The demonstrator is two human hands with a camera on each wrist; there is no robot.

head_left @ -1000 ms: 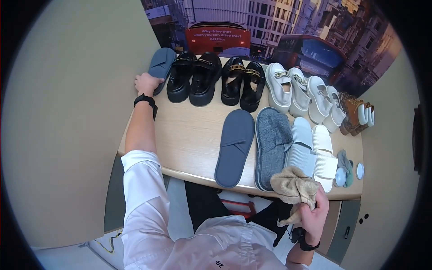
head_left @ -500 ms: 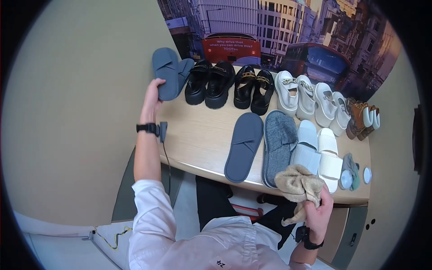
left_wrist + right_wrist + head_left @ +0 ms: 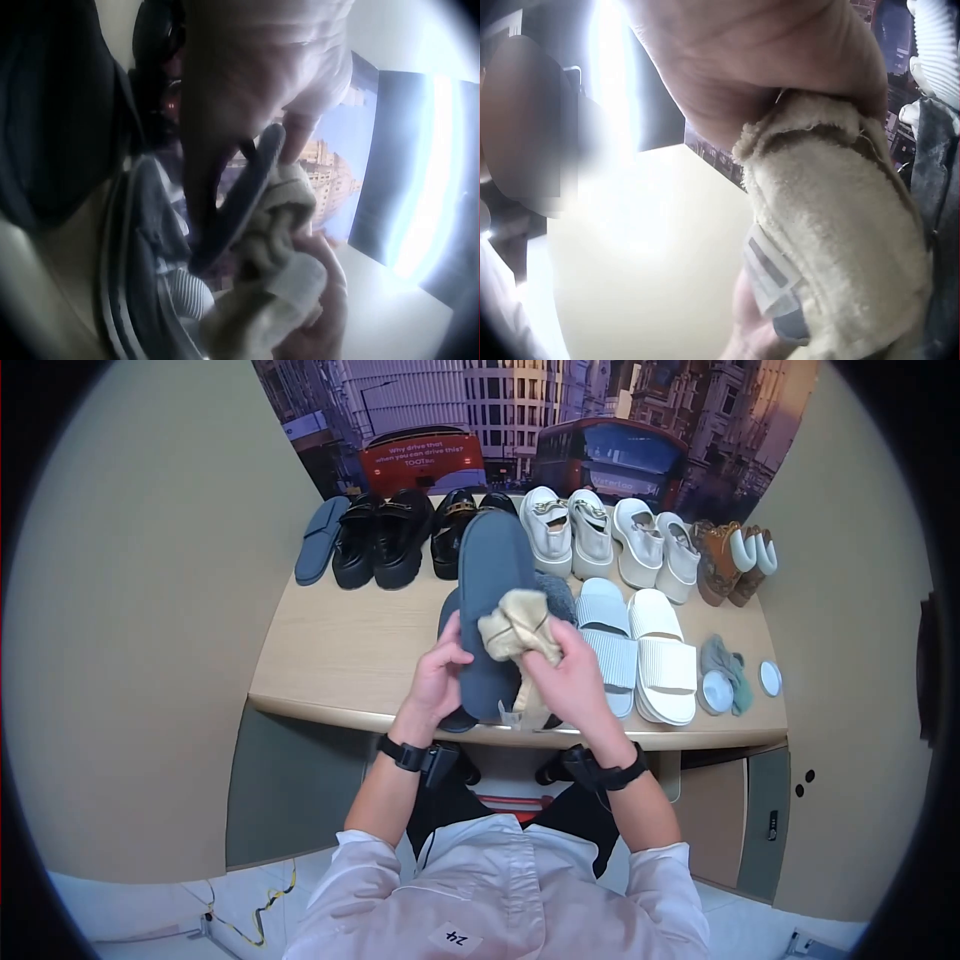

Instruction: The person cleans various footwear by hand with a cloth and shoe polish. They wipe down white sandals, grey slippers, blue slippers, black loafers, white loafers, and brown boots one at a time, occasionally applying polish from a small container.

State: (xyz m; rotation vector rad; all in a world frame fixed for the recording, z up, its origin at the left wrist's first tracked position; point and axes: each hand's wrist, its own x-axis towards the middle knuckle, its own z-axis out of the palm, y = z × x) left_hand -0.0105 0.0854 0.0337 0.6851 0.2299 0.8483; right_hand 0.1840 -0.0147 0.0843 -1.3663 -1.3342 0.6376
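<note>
In the head view my left hand (image 3: 436,678) grips a blue-grey slipper (image 3: 495,560) by its edge, holding it raised over the front of the table. My right hand (image 3: 572,678) clutches a crumpled beige cloth (image 3: 518,625) against the slipper's face. A white label hangs from the cloth, seen large in the right wrist view. The left wrist view shows the slipper edge-on between thumb and fingers, with the cloth (image 3: 270,247) beside it. Behind the raised slipper, a dark grey slipper (image 3: 450,605) and a grey felt slipper (image 3: 556,592) are mostly hidden.
The matching blue-grey slipper (image 3: 320,540) lies at the back left, beside black loafers (image 3: 402,535). White shoes (image 3: 548,530) and brown boots (image 3: 722,560) continue that row. Light blue slides (image 3: 605,625), white slides (image 3: 662,660), a grey-green cloth (image 3: 735,675) and a small round dish (image 3: 770,678) lie at the right.
My left hand lifted one blue-grey slipper off the back left corner and brought it to the middle front. My right hand moved up and left with the cloth to meet it.
</note>
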